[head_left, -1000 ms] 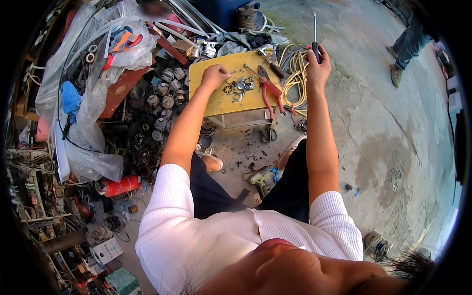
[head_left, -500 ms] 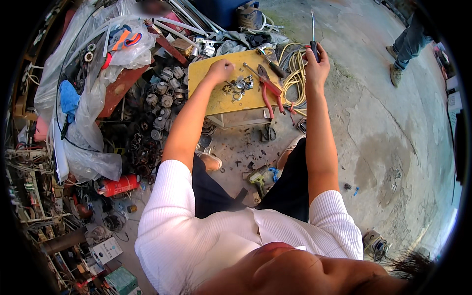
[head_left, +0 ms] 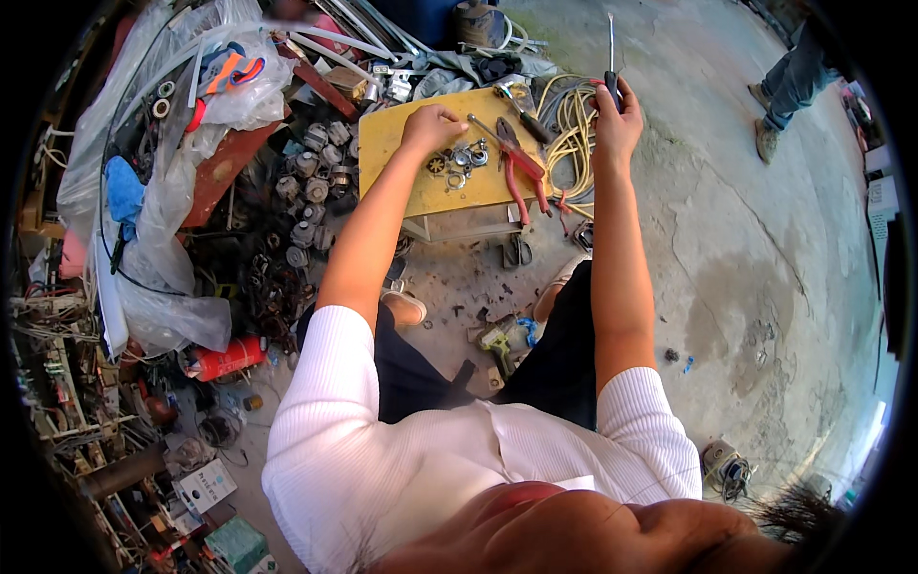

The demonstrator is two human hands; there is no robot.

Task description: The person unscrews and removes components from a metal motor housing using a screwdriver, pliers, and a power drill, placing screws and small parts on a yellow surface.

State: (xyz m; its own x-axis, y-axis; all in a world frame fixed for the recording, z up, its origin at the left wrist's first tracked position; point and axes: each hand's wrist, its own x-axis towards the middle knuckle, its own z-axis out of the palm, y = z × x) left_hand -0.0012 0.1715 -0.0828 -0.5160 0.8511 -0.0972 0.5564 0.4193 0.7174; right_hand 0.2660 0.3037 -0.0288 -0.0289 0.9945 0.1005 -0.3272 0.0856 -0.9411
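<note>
My right hand (head_left: pixel 619 124) is raised to the right of a small yellow table (head_left: pixel 387 143). It grips a screwdriver (head_left: pixel 611 53) by its dark handle, the shaft pointing up and away. Over the table's left half, my left hand (head_left: pixel 432 128) is closed with fingers curled together; whatever they may hold is hidden. Just right of and below that hand lie several small metal parts (head_left: pixel 469 155), some ring-shaped. Beside them rest pliers with red handles (head_left: pixel 517 194), a thin metal rod (head_left: pixel 486 130) and a tool with a dark handle (head_left: pixel 534 127).
Coiled yellowish cable (head_left: pixel 572 143) lies right of the table. Metal housings (head_left: pixel 304 187) and clear plastic sheeting (head_left: pixel 172 258) are piled at left, near a red cylinder (head_left: pixel 228 358). A green power tool (head_left: pixel 497 346) sits between my feet. Another person's legs (head_left: pixel 790 88) show at far right.
The view has shifted slightly. My left hand has moved a little over the table, still closed. My right hand still holds the screwdriver upright, nearly unmoved.
</note>
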